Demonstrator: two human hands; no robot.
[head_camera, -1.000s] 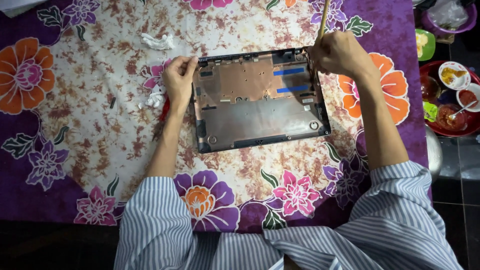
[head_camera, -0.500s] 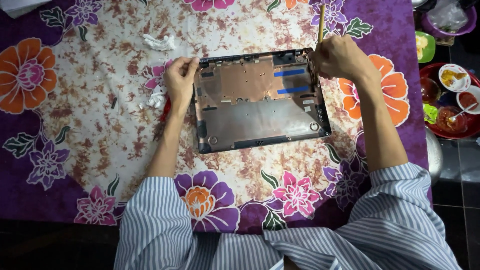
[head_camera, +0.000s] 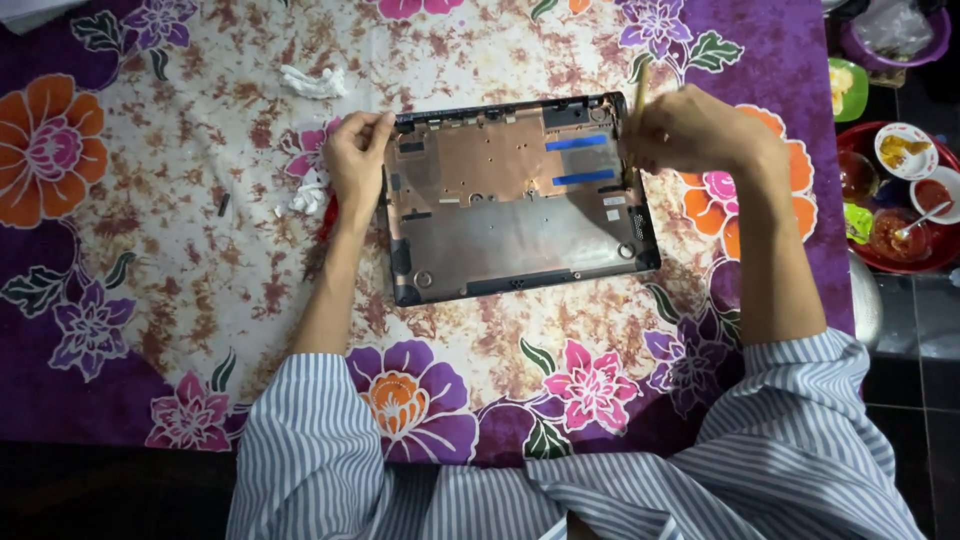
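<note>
A dark laptop bottom shell (head_camera: 510, 205) lies open side up on the flowered cloth, with two blue strips inside near its far right. My left hand (head_camera: 355, 160) grips the shell's far left corner. My right hand (head_camera: 695, 130) is closed on a thin tan stick (head_camera: 636, 120), a brush by its look. The stick's lower end rests at the shell's right edge. The tip is hidden behind the edge and my fingers.
Crumpled white tissue (head_camera: 312, 82) lies at the far left, with more white bits (head_camera: 305, 198) by my left wrist. A small dark piece (head_camera: 223, 204) sits on the purple and orange flowered cloth (head_camera: 150, 300). Bowls of food on a red tray (head_camera: 900, 200) stand off the right side.
My right hand has come down and slightly left with the stick, which now tilts against the shell's right edge. My left hand and the shell stay put.
</note>
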